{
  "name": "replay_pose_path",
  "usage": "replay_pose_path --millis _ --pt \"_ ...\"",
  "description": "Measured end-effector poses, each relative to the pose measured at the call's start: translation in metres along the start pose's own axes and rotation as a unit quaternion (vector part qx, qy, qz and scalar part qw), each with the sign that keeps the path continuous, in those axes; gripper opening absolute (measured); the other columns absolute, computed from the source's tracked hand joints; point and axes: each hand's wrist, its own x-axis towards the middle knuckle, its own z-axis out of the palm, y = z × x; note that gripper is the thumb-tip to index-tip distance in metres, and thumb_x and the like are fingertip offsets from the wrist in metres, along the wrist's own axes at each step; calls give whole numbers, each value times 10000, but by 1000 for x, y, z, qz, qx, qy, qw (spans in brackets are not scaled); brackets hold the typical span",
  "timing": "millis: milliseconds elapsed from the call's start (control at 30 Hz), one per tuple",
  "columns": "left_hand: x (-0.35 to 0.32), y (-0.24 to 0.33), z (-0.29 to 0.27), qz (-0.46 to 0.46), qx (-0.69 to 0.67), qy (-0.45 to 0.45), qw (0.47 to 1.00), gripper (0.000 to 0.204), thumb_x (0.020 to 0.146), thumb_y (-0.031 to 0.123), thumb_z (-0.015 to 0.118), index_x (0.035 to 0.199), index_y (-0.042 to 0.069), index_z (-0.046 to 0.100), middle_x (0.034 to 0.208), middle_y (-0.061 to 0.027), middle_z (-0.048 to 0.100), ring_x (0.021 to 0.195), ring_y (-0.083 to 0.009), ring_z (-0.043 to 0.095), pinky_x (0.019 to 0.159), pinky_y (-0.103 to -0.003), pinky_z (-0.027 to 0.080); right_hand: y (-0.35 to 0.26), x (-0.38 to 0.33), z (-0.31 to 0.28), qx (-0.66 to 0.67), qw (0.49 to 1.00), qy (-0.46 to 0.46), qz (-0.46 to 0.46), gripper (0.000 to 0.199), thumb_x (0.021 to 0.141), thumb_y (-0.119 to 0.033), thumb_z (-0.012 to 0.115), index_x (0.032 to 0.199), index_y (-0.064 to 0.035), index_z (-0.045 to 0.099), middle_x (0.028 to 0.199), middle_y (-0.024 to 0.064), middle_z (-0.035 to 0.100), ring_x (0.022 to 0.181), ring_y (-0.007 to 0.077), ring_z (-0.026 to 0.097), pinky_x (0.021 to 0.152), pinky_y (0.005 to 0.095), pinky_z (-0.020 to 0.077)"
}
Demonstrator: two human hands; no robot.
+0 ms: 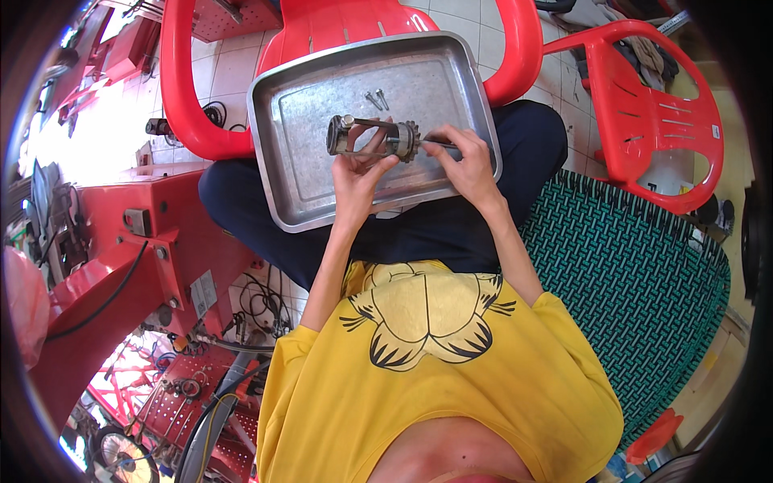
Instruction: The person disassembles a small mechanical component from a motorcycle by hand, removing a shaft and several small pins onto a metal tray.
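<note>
My left hand [358,181] is wrapped round an open-framed metal part [366,138] from below and holds it above the tray. This part has a dark round end on the left, long rods along its side and a toothed ring at its right end. My right hand [469,167] pinches a thin dark rod-like tool [443,145], its tip at the toothed end; whether it touches is too small to tell. Beneath both hands lies a shallow rectangular metal tray [310,101]. Two small bolts [377,100] rest in it, beyond the part.
The tray's far side sits on a red plastic chair [527,48], its near side by my legs. Another red chair [660,121] stands at the right, beside a green woven seat [628,282]. Red metal machinery [153,233] fills the left, with cables [266,306] on the floor.
</note>
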Motion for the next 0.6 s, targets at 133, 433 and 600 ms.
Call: replay_pose_path --millis 133,433,600 --pt "0 0 0 1 3 -8 1000 603 911 -109 723 1450 -66 455 1481 -315 578 1419 -349 560 1133 -402 517 6 1 2 19 999 -22 28 167 934 -188 778 982 -34 732 901 109 736 870 338 701 820 399 500" --pt "0 -2 -3 -18 1 -12 1000 676 889 -165 717 1492 -85 422 1478 -307 572 1440 -346 530 1155 -414 519 9 -1 3 1 1000 7 11 173 928 -202 786 976 -41 745 895 107 749 837 325 708 807 401 501" --pt "-2 -9 -4 -15 -50 13 999 686 895 -146 734 1502 -76 421 1469 -281 590 1432 -334 544 1137 -400 527 -1 2 2 2 1000 5 9 153 933 -197 778 966 -50 754 907 100 761 842 328 709 806 408 509"
